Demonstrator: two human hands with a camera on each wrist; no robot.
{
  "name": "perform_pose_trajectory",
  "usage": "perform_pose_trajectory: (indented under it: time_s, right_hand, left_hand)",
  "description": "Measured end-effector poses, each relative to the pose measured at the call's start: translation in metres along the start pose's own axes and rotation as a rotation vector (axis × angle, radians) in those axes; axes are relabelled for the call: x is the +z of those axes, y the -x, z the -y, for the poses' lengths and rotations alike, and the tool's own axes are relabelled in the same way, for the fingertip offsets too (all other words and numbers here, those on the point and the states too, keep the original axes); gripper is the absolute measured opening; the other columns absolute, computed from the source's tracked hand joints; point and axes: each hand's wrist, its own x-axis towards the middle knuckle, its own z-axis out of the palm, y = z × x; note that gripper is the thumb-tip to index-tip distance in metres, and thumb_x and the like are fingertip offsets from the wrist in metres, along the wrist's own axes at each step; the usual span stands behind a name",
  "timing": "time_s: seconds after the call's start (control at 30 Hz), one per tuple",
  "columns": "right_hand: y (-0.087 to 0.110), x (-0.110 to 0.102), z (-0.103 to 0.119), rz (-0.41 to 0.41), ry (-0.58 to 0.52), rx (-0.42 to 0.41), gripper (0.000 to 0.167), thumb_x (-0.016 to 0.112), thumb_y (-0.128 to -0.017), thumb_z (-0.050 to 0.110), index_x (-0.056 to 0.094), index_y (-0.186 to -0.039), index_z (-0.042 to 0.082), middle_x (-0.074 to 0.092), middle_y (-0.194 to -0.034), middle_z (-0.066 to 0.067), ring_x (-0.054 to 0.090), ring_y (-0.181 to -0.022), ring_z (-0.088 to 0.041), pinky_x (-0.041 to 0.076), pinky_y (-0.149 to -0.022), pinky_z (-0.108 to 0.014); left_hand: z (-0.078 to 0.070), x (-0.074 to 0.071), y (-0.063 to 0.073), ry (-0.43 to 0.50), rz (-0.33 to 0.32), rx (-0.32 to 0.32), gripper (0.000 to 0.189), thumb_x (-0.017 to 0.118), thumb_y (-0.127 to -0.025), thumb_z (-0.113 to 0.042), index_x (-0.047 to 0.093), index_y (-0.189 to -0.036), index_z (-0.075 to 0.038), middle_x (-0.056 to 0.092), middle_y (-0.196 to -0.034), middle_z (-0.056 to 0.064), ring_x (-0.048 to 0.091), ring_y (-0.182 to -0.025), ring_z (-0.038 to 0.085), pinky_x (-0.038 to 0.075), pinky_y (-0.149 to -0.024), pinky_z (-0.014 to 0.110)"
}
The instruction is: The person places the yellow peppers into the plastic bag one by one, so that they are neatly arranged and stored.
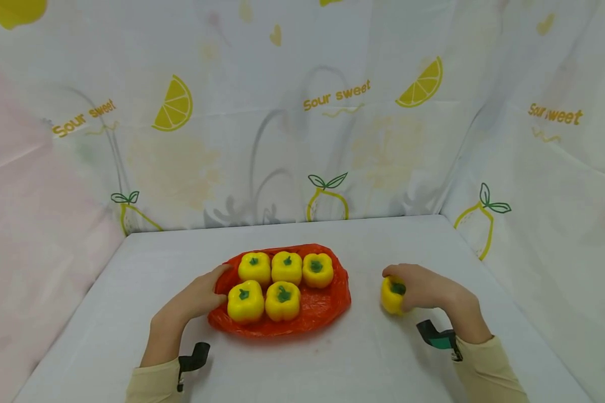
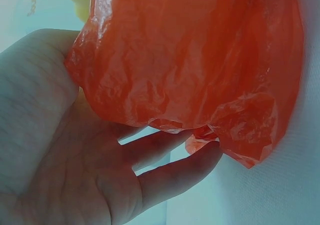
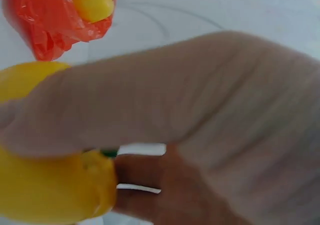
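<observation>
A red plastic bag [image 1: 317, 308] lies spread on the white table, holding several yellow bell peppers [image 1: 246, 302] with green stems in two rows. At its left edge, my left hand [image 1: 196, 296] holds the bag's side, thumb and fingers around the red film [image 2: 175, 60]. The thumb's tip is hidden behind the film in the left wrist view. Right of the bag, my right hand [image 1: 423, 285] grips another yellow bell pepper [image 1: 391, 296]. In the right wrist view the thumb lies across this pepper [image 3: 45, 190], with fingers on its far side.
The white table [image 1: 353, 358] extends around the bag. A white cloth [image 1: 292, 140] printed with lemons stands behind it and on both sides. Dark camera straps [image 1: 194, 358] sit at both wrists.
</observation>
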Motion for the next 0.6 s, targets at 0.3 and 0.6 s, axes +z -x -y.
perform_pose_trajectory:
  time_s: [0.3,0.6]
  right_hand:
    - [-0.021,0.013,0.009,-0.147,-0.063,-0.118,0.065,0.073,-0.072,0.012,0.051,-0.133,0.010,0.061,-0.120,-0.003,0.053,-0.100,-0.020,0.050,-0.087,-0.038]
    - [-0.035,0.031,0.036,-0.242,-0.187,-0.222,0.070,0.075,-0.076,0.017,0.045,-0.139,0.009,0.059,-0.127,-0.003,0.055,-0.109,-0.018,0.053,-0.095,-0.038]
  left_hand:
    - [0.000,-0.001,-0.002,0.003,0.005,-0.015,0.078,0.063,-0.085,-0.018,0.029,-0.155,-0.011,0.041,-0.155,0.019,0.044,-0.135,0.039,0.047,-0.104,0.061]
    - [0.000,-0.001,0.000,-0.006,0.008,-0.011,0.078,0.064,-0.086,-0.017,0.029,-0.155,-0.010,0.042,-0.154,0.020,0.046,-0.133,0.039,0.049,-0.102,0.060]
